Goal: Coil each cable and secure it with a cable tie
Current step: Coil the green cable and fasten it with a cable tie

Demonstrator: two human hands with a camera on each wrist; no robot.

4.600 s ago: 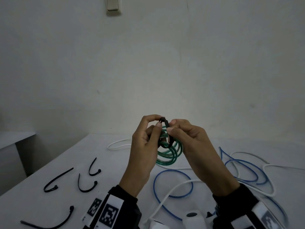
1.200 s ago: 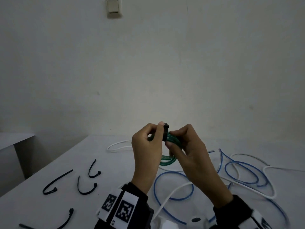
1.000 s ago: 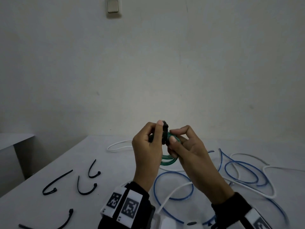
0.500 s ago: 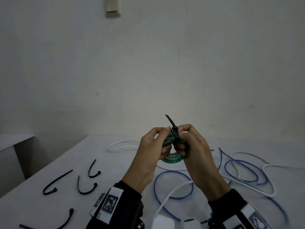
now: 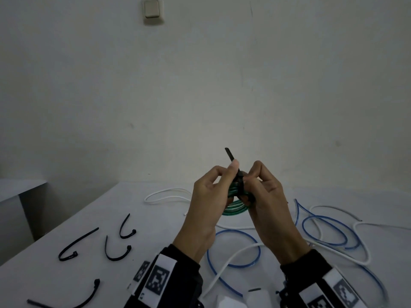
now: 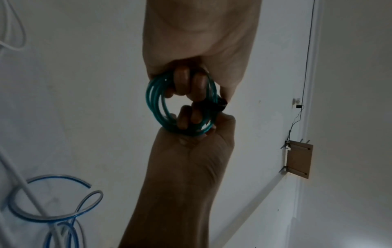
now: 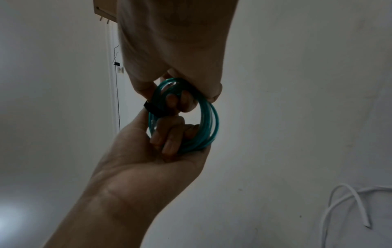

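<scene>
The left hand [image 5: 208, 196] and the right hand [image 5: 265, 192] meet in the air above the surface [image 5: 155, 218], each grip closed on the same small green coil [image 5: 235, 208]. The left thumb and forefinger pinch the free tail of a black cable tie [image 5: 231, 157] just above the coil; the right grip pinches the coil's other side beside the tie, its fingers hooked through the ring, as the left wrist view shows [image 6: 186, 117]. The tie wraps one side of the coil, and its tail points up and slightly to the left of the coil, its long axis close to upright. The coil stands on edge, hanging below the fingers, its opening facing the hands.

Below the coil on the surface lie a loose blue cable [image 5: 233, 250] and a white cable [image 5: 169, 193], both uncoiled. Well to the left of the coil lie four spare black ties [image 5: 115, 256], each bent into a curve. High on the wall above the coil sits a pale wall switch [image 5: 152, 9]. Both wrists carry black-and-white square marker tags [image 5: 156, 278]; no readable lettering shows on them.
</scene>
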